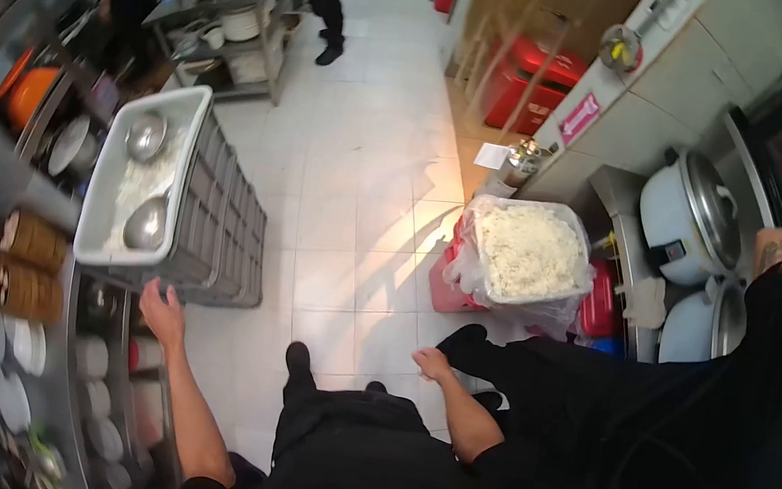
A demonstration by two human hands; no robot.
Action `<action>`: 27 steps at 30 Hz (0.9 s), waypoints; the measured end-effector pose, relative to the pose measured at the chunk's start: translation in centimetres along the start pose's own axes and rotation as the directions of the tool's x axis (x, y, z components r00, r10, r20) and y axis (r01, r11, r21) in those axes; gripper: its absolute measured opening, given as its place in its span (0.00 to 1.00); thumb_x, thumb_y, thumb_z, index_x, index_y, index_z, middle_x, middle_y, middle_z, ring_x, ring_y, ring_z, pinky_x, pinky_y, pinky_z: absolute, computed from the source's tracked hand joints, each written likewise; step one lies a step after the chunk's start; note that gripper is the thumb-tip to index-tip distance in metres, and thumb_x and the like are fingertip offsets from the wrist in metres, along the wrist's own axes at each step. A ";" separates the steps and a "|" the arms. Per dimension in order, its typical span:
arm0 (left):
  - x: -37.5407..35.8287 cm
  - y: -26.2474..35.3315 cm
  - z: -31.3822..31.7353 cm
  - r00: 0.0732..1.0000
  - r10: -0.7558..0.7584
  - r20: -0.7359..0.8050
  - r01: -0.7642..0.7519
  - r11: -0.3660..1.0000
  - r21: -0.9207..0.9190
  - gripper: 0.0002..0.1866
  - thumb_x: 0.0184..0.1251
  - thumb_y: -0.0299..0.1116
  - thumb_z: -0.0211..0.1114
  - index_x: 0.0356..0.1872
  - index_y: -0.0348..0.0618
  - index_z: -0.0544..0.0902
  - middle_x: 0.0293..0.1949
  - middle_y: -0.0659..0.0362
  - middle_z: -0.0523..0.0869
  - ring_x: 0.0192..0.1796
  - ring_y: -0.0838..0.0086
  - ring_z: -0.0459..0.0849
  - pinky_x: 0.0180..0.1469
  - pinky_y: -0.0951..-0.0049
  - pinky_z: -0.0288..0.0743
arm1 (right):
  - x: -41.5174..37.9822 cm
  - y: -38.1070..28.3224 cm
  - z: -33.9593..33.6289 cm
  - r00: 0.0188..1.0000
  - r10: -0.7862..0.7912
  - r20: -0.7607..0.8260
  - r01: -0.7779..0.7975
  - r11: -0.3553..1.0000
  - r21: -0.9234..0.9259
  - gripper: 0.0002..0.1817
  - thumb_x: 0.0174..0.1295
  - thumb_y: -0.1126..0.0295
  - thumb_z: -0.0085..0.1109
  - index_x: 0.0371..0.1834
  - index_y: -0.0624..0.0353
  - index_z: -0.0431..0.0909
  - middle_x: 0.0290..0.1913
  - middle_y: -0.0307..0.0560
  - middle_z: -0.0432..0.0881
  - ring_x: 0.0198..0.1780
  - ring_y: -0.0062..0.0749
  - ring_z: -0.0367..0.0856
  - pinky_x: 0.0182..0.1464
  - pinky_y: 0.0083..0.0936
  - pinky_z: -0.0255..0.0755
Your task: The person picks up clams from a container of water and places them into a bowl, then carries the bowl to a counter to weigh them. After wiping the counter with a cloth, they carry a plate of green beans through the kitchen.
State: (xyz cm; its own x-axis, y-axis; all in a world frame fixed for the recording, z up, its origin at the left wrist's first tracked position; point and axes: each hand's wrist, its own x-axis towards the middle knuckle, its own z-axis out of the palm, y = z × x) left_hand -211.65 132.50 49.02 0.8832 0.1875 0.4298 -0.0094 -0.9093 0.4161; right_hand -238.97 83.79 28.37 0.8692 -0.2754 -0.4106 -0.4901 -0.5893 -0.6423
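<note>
My left hand (163,312) is near the lower corner of a grey crate stack (224,210), fingers apart and holding nothing that shows. On the stack sits a white tub (93,210) with two metal bowls (146,223) lying in white grains. My right hand (433,363) hangs low over the floor, beside a dark shoe; its fingers look loosely curled, and whether they hold anything is too small to tell. Ahead of it, a plastic-lined container of white grains (531,252) rests on a red base (450,289).
A co-worker in black (726,436) stands close at my right, by the rice cookers (683,217). Shelves with plates (23,341) and bamboo steamers (28,291) line the left. Two more people work at the back left, near a metal rack (273,50). Tiled floor (336,176) runs ahead.
</note>
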 end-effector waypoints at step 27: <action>11.7 8.1 9.0 0.679 0.502 0.536 -0.034 0.751 -0.660 0.24 0.51 0.18 0.54 0.54 0.42 0.76 0.58 0.47 0.73 0.59 0.53 0.72 0.61 0.59 0.64 | -14.6 -14.5 6.5 0.636 0.686 0.354 -0.758 0.467 0.455 0.14 0.60 0.59 0.53 0.42 0.56 0.78 0.36 0.44 0.83 0.28 0.30 0.80 0.32 0.30 0.75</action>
State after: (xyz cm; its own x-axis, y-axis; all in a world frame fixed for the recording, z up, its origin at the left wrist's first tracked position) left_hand -197.21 123.92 50.19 0.8461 -0.5283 0.0706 -0.3460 -0.4438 0.8266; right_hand -244.95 101.32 39.44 0.1932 -0.3109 -0.9306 -0.9174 0.2791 -0.2837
